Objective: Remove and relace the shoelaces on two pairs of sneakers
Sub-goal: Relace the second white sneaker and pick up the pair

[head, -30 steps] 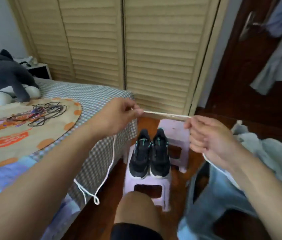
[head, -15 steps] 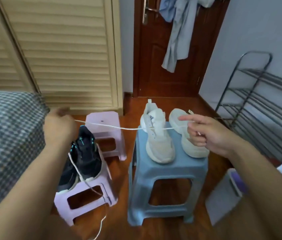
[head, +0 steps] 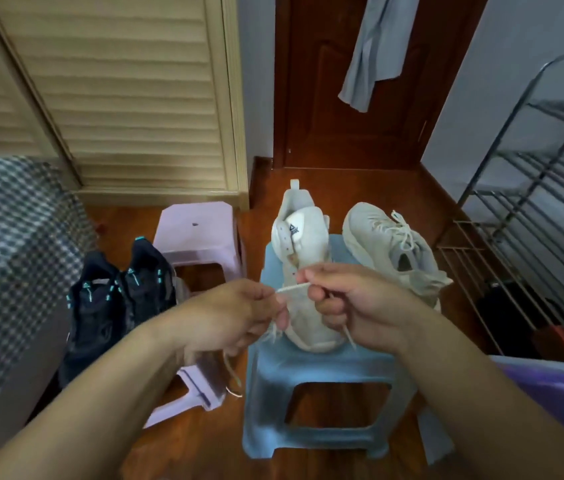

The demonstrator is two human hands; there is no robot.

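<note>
Black sneakers (head: 119,299): both sit on the lilac stool (head: 201,393) to my left, with no laces that I can see in them.
Left hand (head: 235,317): my fingers are curled, pinching the white shoelace (head: 292,289); its slack droops below my palm toward the floor.
White shoelace: light, limp and a little slippery, I judge. It is best held close to the stiff tip, where it can be steered into an eyelet.
Right hand (head: 349,299): my thumb and forefinger pinch the same lace just beside my left hand, and a loose tail hangs under my fist.
Unlaced white sneaker (head: 303,237): on the blue stool (head: 311,375), right behind my hands, toe toward me.
Laced white sneaker (head: 391,247): beside it on the right, still to be undone.
</note>
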